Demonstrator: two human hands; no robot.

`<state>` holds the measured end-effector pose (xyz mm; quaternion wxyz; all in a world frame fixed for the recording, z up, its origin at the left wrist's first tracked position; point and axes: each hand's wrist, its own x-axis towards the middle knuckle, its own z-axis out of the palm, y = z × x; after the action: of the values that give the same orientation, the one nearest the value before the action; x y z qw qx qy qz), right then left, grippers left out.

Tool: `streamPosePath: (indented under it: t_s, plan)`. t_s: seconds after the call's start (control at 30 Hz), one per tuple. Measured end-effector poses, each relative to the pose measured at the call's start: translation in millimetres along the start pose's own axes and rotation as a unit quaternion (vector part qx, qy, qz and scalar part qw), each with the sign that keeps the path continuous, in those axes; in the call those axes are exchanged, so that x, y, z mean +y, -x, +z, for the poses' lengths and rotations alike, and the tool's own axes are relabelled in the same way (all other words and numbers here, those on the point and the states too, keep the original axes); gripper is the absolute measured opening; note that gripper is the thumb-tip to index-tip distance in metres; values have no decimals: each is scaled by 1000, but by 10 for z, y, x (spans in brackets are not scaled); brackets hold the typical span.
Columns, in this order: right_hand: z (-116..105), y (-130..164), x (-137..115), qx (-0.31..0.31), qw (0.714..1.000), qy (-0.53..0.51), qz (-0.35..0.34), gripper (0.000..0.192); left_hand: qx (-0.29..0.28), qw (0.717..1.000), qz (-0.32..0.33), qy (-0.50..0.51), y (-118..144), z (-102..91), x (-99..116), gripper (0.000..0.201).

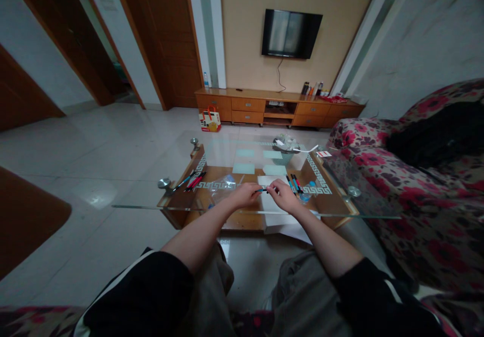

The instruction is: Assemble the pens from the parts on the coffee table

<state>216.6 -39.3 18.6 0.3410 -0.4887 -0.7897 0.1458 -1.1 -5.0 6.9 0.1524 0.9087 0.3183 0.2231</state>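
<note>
Above the near part of the glass table [219, 148], my left hand [246, 195] and my right hand [283, 196] face each other, both closed. Between their fingertips is a slim blue pen [261, 190] with a dark part at the right hand's end. My fingers hide much of it. Just right of my right hand lie several blue and red pens [294, 184] with black ends. More blue and red pens [195, 181] rest at the table's left side. A clear plastic bag [222, 188] is near my left hand.
White sheets or a box [267, 205] show beneath the hands. A wastebasket [282, 158] appears beyond the glass. A flowered sofa [408, 176] stands on the right. Metal knobs [164, 183] stick up at the table's corners. A TV cabinet [247, 106] lines the far wall.
</note>
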Motion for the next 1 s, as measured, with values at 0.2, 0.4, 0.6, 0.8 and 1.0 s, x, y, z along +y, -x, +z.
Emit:
streamPosePath:
  t_s: [0.2,0.4,0.6,0.8,1.0]
  plan:
    - [37,-46,49,29,998,-36,41,36,-7,999,-37,-24,4,-35,41,22]
    - [-28,-56,340,145,972,-79,167,30,2,992,-115,-53,18,-92,98,27]
    - [53,28,542,66,992,-2,111,23,-1,988,-139,-59,24,-99,109,30]
    - [133,36,477,5,995,29,94,24,-16,989,-131,-73,39,-85,67,28]
    - [212,24,494,-2,997,21,68,26,-20,988,-140,-58,41,-65,51,25]
